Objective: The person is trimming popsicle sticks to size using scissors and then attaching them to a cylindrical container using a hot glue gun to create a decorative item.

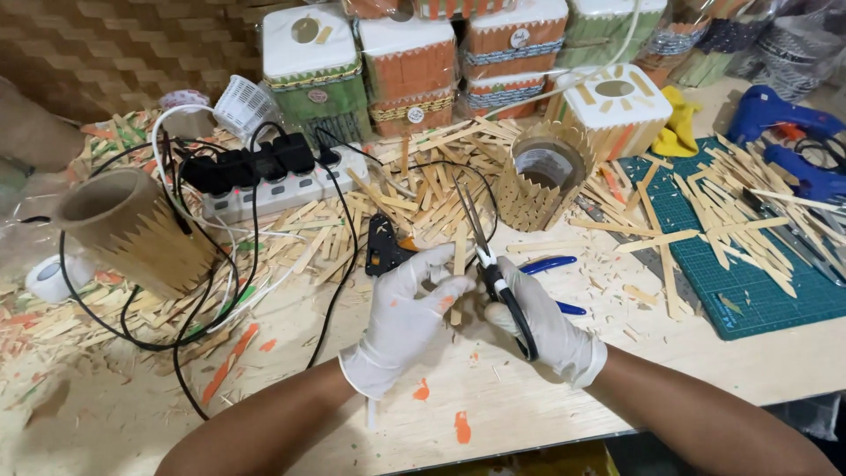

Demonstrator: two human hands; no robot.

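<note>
Currently the right hand (542,326) grips the scissors (493,264), blades slightly parted around a stick (459,256) pinched upright by the left hand (410,304) above the table (493,405). Risk: left fingertips near the blades; glove may be nicked, or the stick may split.

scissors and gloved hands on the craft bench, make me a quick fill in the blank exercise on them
1. The right hand holds black-handled scissors with the blades pointing ____ from the person.
2. Both hands wear ____ gloves.
3. The left hand pinches a thin wooden ____.
4. The cutting mat on the right is ____.

Missing words: away; white; stick; green
</note>
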